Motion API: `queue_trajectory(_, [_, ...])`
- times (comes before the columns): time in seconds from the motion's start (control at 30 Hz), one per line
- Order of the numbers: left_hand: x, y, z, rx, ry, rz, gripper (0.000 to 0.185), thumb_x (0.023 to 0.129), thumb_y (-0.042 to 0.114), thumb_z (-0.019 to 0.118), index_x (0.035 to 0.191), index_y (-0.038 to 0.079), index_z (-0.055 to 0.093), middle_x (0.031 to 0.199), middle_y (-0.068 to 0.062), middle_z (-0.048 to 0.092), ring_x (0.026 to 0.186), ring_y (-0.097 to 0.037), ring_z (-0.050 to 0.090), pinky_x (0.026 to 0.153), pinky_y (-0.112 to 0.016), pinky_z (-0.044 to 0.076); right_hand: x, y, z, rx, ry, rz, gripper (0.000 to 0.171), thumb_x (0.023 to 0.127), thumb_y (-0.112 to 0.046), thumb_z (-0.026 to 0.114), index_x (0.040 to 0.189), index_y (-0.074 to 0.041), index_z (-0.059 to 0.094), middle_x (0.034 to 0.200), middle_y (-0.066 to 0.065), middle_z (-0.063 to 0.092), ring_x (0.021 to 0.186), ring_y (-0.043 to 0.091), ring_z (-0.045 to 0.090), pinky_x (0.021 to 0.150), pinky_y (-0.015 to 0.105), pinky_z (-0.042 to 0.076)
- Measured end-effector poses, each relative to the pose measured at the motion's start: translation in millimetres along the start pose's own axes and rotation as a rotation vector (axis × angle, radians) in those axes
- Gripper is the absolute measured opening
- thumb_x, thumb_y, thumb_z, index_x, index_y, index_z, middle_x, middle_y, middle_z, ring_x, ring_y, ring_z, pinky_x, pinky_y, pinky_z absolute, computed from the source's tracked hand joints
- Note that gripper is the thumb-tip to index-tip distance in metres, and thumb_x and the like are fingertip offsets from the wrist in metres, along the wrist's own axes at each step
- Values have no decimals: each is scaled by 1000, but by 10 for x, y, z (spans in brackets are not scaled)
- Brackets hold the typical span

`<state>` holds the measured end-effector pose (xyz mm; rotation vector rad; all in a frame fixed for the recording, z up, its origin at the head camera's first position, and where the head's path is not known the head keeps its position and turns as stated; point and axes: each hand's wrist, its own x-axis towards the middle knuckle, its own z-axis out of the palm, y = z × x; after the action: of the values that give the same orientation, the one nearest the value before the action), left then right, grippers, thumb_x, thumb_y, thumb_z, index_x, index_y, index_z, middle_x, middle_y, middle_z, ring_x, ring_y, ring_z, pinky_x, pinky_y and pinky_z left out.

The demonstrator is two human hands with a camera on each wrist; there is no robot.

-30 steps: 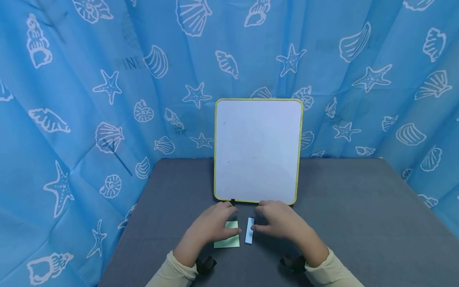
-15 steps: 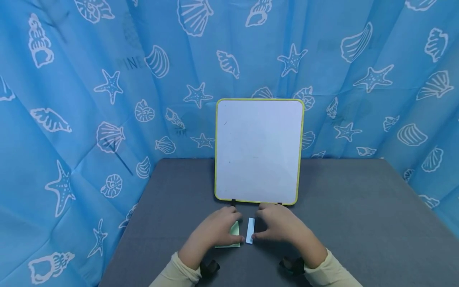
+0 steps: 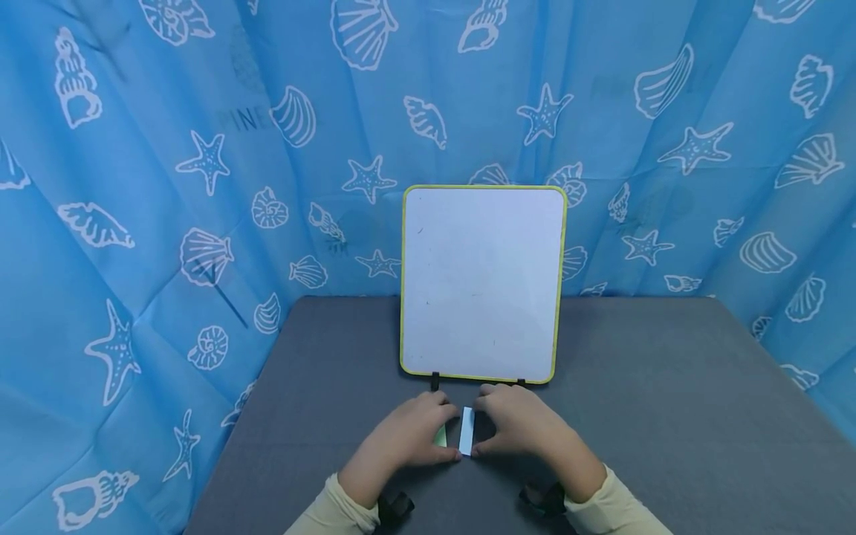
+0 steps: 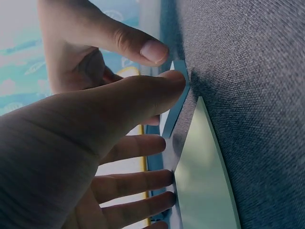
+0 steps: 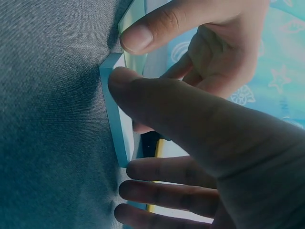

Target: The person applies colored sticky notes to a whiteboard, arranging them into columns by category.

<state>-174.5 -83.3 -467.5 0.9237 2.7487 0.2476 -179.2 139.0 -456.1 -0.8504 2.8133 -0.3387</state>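
Gray cloth spans the lower frame. At bottom centre, the pale blue block lies between left hand and right hand, both loosely spread, apparently to frame it; contact is unclear. A green pad lies below the left; above, black feet seemingly prop the whiteboard.

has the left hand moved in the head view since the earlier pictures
Yes: judged against the whiteboard, the left hand has shifted rightward, toward the light-blue strip, and back toward the person.

Left hand moved nearer the pale blue strip, green pad more covered
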Motion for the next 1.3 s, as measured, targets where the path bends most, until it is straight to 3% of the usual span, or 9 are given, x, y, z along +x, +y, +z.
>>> queue_trajectory(0.37, [4, 12, 15, 39, 4, 9, 62, 91, 60, 78, 139, 24, 69, 138, 0, 62, 122, -16, 60, 101, -38, 55, 39, 15, 49, -14, -4, -4, 65, 74, -57, 93, 121, -14, 78, 111, -2, 72, 90, 10, 63, 83, 40, 57])
queue_trajectory(0.77, [29, -3, 43, 18, 9, 8, 63, 92, 61, 77, 140, 22, 68, 138, -2, 62, 120, -17, 59, 101, -41, 56, 62, -1, 69, -18, -15, 0, 65, 75, -60, 91, 120, -14, 78, 105, -4, 71, 81, 8, 56, 77, 36, 54])
queue_trajectory(1.0, [20, -11, 51, 42, 18, 11, 64, 91, 63, 76, 140, 22, 67, 136, 0, 61, 117, -16, 59, 98, -38, 56, 76, -17, 82, -37, -4, -20, 73, 72, -66, 90, 122, -14, 77, 107, -3, 72, 85, 10, 61, 80, 40, 57])
queue_trajectory(1.3, [18, -20, 66, 38, 26, 44, 73, 91, 63, 76, 150, 22, 60, 132, 1, 61, 111, -15, 57, 93, -36, 55, 59, -65, 67, -33, -38, -8, 71, 73, -62, 91, 123, -12, 77, 111, 0, 73, 93, 15, 67, 84, 44, 59])
